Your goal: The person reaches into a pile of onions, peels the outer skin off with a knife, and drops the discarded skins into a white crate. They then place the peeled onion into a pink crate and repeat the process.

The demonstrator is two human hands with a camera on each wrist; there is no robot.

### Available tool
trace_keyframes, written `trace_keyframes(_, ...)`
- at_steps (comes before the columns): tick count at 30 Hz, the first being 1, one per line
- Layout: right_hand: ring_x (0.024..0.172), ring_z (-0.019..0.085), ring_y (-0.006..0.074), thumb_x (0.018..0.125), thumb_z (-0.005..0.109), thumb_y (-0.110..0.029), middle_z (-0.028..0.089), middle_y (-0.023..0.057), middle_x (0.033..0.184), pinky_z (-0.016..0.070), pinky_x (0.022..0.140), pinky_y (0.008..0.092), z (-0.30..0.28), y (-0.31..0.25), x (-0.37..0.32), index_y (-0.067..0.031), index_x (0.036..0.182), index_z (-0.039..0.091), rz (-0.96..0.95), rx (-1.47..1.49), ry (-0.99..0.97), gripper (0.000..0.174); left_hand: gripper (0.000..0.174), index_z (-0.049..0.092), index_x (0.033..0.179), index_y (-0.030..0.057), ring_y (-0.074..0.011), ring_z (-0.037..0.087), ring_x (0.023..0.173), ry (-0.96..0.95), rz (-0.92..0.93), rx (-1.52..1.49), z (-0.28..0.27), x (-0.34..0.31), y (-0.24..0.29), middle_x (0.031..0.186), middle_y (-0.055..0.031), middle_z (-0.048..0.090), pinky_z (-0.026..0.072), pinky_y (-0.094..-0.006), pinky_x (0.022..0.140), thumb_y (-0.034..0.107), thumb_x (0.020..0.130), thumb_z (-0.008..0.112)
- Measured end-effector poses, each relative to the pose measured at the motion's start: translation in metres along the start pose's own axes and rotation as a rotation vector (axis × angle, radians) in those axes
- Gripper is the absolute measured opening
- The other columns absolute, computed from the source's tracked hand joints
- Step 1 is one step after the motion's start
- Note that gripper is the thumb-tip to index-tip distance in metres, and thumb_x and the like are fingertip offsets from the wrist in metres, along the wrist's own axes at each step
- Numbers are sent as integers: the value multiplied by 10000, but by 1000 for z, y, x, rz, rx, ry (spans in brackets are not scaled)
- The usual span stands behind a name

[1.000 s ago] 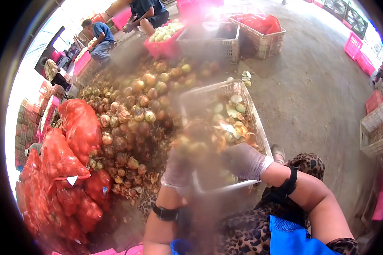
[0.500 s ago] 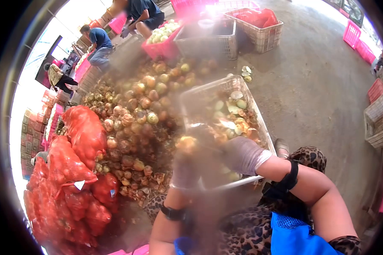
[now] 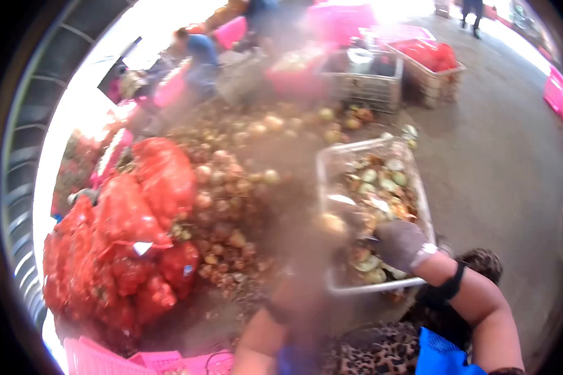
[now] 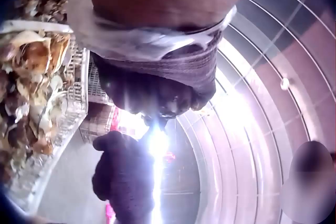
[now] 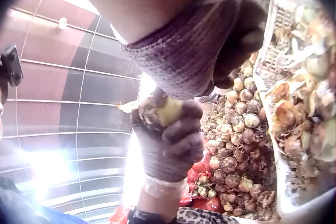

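My left hand (image 5: 170,148), in a dirty glove, curls its fingers round an onion (image 5: 169,111) with a pale green-yellow side and loose skin, seen in the right wrist view. A lens smear blurs that hand in the head view. My gloved right hand (image 3: 403,245) is over the near part of a white crate (image 3: 426,212) of onion peelings, fingers curled round a thin blade-like tool (image 3: 370,237) whose handle is hidden. In the left wrist view, my left hand (image 4: 157,82) is close to my right hand (image 4: 123,176).
Loose onions (image 3: 222,181) are heaped left of the crate, beside red net sacks (image 3: 122,244). Pink crates (image 3: 100,359) stand at the lower left. Further crates (image 3: 363,87) and blurred people (image 3: 201,62) are at the back. Grey floor (image 3: 494,156) extends on the right.
The head view has swung left, so the crate and sacks appear further right. My right hand remains over the crate; my left hand is more blurred.
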State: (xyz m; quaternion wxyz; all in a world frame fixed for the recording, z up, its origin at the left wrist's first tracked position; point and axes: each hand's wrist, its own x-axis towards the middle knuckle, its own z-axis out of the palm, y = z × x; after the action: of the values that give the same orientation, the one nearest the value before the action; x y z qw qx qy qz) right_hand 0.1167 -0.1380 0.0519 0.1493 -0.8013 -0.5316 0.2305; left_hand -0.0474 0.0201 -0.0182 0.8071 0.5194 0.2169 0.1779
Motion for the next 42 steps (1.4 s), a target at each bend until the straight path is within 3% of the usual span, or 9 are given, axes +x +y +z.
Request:
trace_keyframes(1,779,646,377,887,557,-373,654,194,791,501,696,466,9,9,4,-41,830,675,-47,-62,16,357,151,516,912,85,-150,502,547,23,-217,-777,-4,0,-5,690,40,504,450,-286,538,201,852,590)
trace_keyframes(4,747,649,366,891,529,-322,654,192,782,506,674,453,6,8,6,-43,825,675,-96,-60,-16,322,599,532,1154,49,-151,574,591,84,147,25,-20,4,-54,817,-49,610,500,-285,493,510,779,606)
trace_keyframes(12,1104,386,383,811,566,-279,516,179,1137,385,891,492,19,15,14,-79,995,659,-588,-78,-162,287,630,534,1172,9,-173,636,670,43,83,45,37,-11,13,911,-104,642,504,-284,493,486,768,614)
trace_keyframes(15,666,646,308,770,625,-111,642,148,737,520,613,383,14,21,3,-44,839,662,-778,-5,205,103,639,532,1166,3,-189,623,639,-34,10,-98,23,-7,5,905,-112,642,508,-302,507,484,754,618)
trace_keyframes(21,815,663,235,822,653,-308,647,135,885,516,625,412,-17,6,-13,-120,1247,492,-183,349,405,492,648,522,1131,25,-211,597,612,55,-101,-278,14,11,-33,870,-132,625,493,-319,509,530,732,595)
trace_keyframes(26,724,652,195,821,643,-231,685,125,826,518,673,318,6,25,8,-55,932,688,-186,809,319,213,731,483,1231,9,-237,614,858,-162,-258,-58,18,9,-23,1029,-149,605,539,-350,686,518,725,622)
trace_keyframes(36,730,669,176,821,673,-125,690,108,863,533,674,308,5,33,6,-77,1090,654,-225,440,419,274,658,511,1214,10,-225,645,928,12,-227,34,46,3,6,1009,-125,645,562,-318,770,208,647,780)
trace_keyframes(38,747,672,184,817,685,-142,689,118,871,533,688,334,16,80,37,-108,1184,607,127,1137,329,376,613,538,1185,10,-234,642,948,-11,-149,-23,49,-1,10,1031,-129,644,565,-337,779,179,646,775)
trace_keyframes(42,730,666,194,832,671,-141,677,124,846,541,698,343,-9,71,27,-151,1306,529,134,326,309,495,632,545,1224,18,-269,621,1031,-85,-39,-197,54,-8,26,1149,-145,612,553,-399,858,130,639,757)
